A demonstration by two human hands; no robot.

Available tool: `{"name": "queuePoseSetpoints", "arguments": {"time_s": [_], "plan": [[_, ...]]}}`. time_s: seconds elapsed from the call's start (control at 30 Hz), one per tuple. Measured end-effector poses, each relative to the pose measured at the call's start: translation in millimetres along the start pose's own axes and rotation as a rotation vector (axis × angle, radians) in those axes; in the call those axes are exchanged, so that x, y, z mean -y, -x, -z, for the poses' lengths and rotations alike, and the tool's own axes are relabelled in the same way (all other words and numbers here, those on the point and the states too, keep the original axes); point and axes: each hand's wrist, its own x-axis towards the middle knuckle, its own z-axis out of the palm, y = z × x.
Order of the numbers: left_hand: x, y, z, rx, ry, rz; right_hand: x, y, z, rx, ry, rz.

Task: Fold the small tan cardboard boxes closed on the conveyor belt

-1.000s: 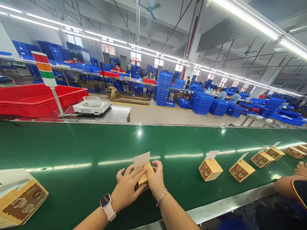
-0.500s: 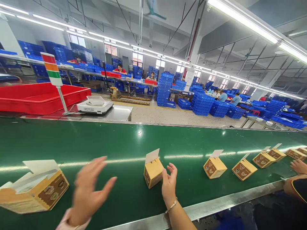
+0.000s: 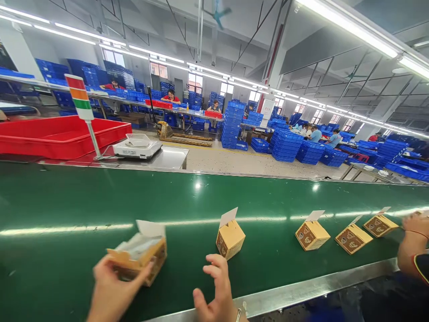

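Open carton (image 3: 156, 259), held.
Our left grip (image 3: 112, 286) clasps it; our right grip (image 3: 216, 288) stands wide near a flap-topped carton (image 3: 231, 239).

Matt cardboard boxes (image 3: 231, 240), a glossy smooth belt (image 3: 187, 197), shiny metal edging (image 3: 311, 284).

The bare left hand (image 3: 112, 282) extends over the glossy green surface (image 3: 83, 197), thumb and fingers set in a grip; the bare right hand (image 3: 219, 293) is raised beside the near edge, fingers half curled, thumb spread.
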Motion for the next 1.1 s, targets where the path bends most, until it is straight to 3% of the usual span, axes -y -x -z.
{"name": "queuePoseSetpoints", "arguments": {"time_s": [0.03,0.13,0.23,0.4,0.5,0.67,0.73,0.8,0.87,0.97,1.03,1.1], "plan": [[-8,23,-10.5,0.051,-0.015,-0.103,2,-1,-1,0.017,0.000,0.045],[-21,75,-28.2,0.167,-0.052,-0.584,-4,-2,3,0.110,0.089,0.080],[-27,92,-29.0,0.252,-0.030,-0.927,-19,2,13,0.239,0.137,0.041],[-55,74,-22.5,0.339,-0.180,-1.190,-36,9,9,0.249,0.018,-0.129],[-74,66,-25.3,0.328,-0.218,-1.247,-38,-1,8,0.312,-0.089,-0.197],[-78,67,-40.6,0.399,-0.151,-1.207,-44,-29,30,0.621,-0.074,-0.211],[-68,69,-49.5,0.449,-0.151,-1.152,-46,-30,34,0.657,-0.115,-0.222],[-56,72,-59.8,0.524,-0.182,-1.053,-44,-23,31,0.518,-0.228,-0.269],[-45,77,-70.8,0.615,-0.159,-0.900,-39,-11,22,0.262,-0.311,-0.392],[-34,92,-86.5,0.575,0.012,-0.584,-30,-1,10,-0.118,-0.364,-0.775],[-33,103,-94.3,0.474,0.127,-0.406,-27,-5,9,-0.230,-0.455,-1.067],[-37,110,-98.4,0.455,0.253,-0.280,-24,-14,14,-0.228,-0.540,-1.260]]}}
